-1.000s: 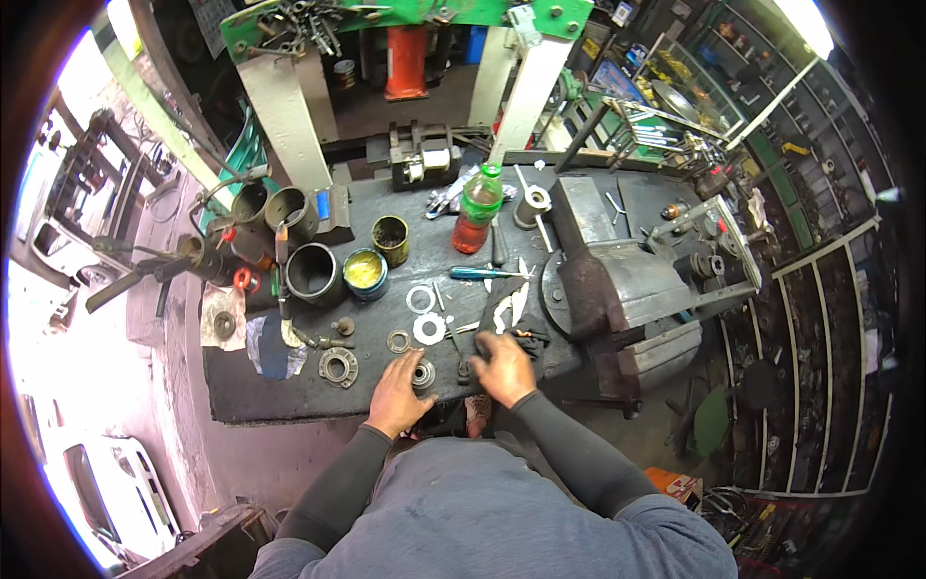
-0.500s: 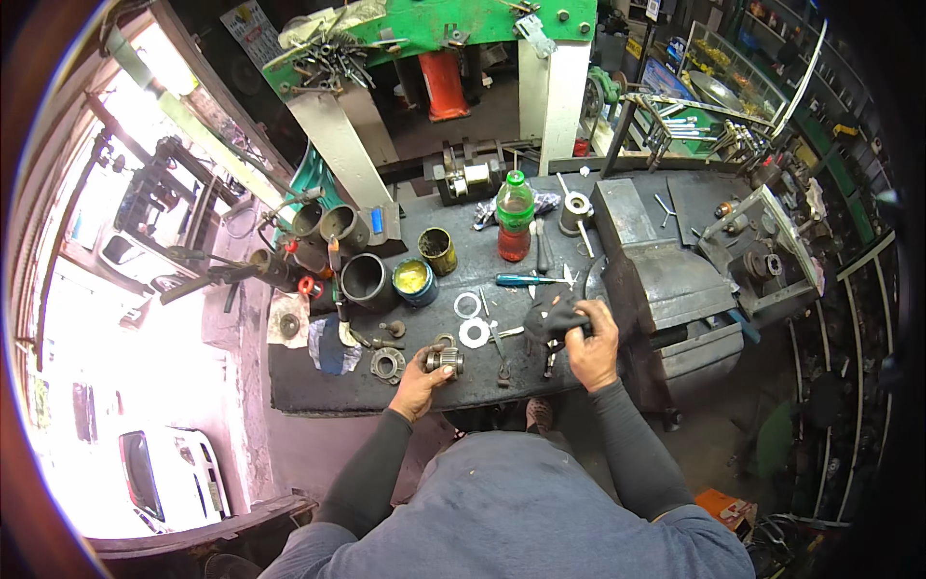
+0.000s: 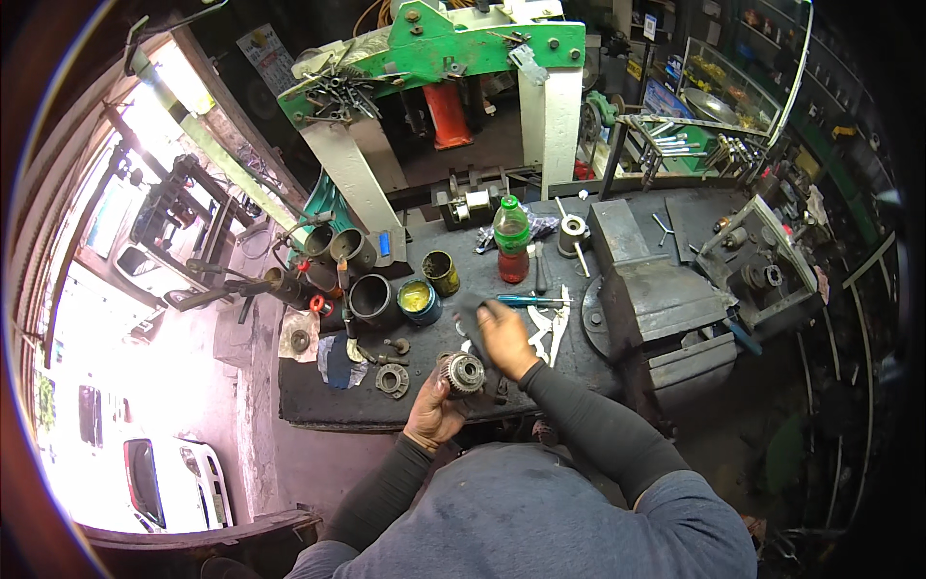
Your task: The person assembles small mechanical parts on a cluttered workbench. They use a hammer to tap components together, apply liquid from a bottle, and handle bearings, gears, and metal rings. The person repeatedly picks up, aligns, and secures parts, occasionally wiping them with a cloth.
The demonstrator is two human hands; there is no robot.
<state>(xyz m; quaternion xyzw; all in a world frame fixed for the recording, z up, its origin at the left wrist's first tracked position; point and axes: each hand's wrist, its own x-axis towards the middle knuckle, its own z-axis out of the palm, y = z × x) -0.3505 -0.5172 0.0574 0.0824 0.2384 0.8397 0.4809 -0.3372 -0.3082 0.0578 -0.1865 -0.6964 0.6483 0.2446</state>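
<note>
In my left hand (image 3: 434, 415) is a toothed metal gear (image 3: 463, 373), gripped from below and tilted so that its round bore shows. My right hand (image 3: 507, 340) is closed on a dark rag (image 3: 471, 317), just above and behind the gear. The rag is smeared by motion and hides part of the bench top. Left of the gear lies a round flanged metal ring (image 3: 392, 380). A blue-handled screwdriver (image 3: 521, 301) and white-looking pliers (image 3: 552, 333) lie beyond my right forearm.
A bottle of red liquid (image 3: 512, 241) stands at the back of the black workbench (image 3: 338, 410). Left of it are an open tin of yellow grease (image 3: 418, 297) and a dark pot (image 3: 372, 299). A big bench vise (image 3: 666, 299) fills the right side.
My right hand has swung left with the rag, from beside the vise to the gear. The gear has been raised slightly and turned in my left hand. The pliers have come into view.
</note>
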